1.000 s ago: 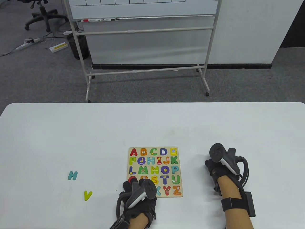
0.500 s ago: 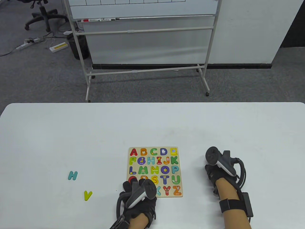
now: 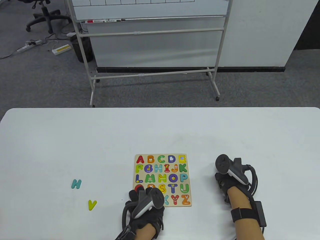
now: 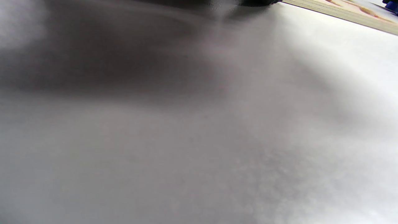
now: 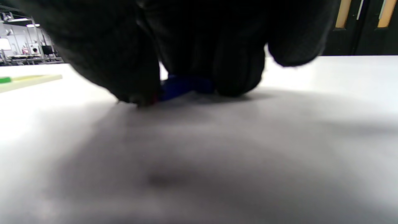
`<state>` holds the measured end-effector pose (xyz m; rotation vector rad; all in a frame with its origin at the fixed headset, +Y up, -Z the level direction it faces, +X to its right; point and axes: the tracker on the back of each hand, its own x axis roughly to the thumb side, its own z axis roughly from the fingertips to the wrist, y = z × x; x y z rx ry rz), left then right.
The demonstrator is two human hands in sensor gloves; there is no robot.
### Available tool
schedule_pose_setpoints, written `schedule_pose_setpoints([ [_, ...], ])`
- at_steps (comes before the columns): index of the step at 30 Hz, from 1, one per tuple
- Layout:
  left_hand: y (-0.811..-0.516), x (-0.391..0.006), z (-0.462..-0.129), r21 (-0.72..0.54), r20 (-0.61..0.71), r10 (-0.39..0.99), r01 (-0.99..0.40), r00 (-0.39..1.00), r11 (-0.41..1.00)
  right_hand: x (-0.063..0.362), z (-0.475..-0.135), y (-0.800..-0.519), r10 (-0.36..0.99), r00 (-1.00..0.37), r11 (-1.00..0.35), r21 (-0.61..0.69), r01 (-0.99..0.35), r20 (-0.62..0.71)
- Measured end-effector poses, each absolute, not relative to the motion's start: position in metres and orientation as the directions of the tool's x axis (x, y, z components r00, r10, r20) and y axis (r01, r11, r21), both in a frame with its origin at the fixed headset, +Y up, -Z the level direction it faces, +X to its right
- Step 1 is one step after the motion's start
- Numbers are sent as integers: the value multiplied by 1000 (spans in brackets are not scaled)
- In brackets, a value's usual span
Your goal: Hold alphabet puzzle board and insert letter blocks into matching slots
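The wooden alphabet puzzle board (image 3: 161, 155) lies flat at the table's near middle, with most slots filled by coloured letters. My left hand (image 3: 137, 194) rests on its near-left corner and covers the letters there; the board's edge shows in the left wrist view (image 4: 342, 18). My right hand (image 3: 221, 180) is down on the table, right of the board. In the right wrist view its fingers (image 5: 236, 71) pinch a dark blue letter block (image 5: 183, 87) against the tabletop. A teal H (image 3: 76, 184) and a yellow-green V (image 3: 92, 204) lie loose to the left.
The white table (image 3: 160, 130) stretches wide behind the board. A whiteboard stand (image 3: 152, 72) is on the floor beyond the far edge. The board's edge shows at the left of the right wrist view (image 5: 31, 81).
My right hand has shifted a little left and nearer, settling low on the table. My left hand, the board and the loose letters have not moved.
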<state>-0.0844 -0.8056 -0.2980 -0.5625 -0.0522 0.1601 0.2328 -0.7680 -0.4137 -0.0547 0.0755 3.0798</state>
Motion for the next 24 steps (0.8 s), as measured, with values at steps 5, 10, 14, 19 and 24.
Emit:
schedule_pose_setpoints([
  [5, -806, -84, -298, -534, 6, 162, -134, 987, 835, 226, -409, -761, 101, -995, -995, -2, -101, 27],
  [10, -806, -84, -298, -534, 6, 160, -132, 987, 835, 208, -401, -749, 230, -966, -972, -22, -234, 120],
  [14, -806, -84, -298, -531, 6, 157, -130, 988, 837, 182, -394, -739, 271, -937, -959, -28, -284, 219],
  [19, -806, -84, -298, -532, 4, 157, -131, 988, 837, 144, -383, -737, 247, -901, -962, -24, -273, 358],
  [24, -806, -84, -297, -532, 3, 159, -133, 987, 837, 113, -372, -745, 196, -872, -975, -3, -220, 449],
])
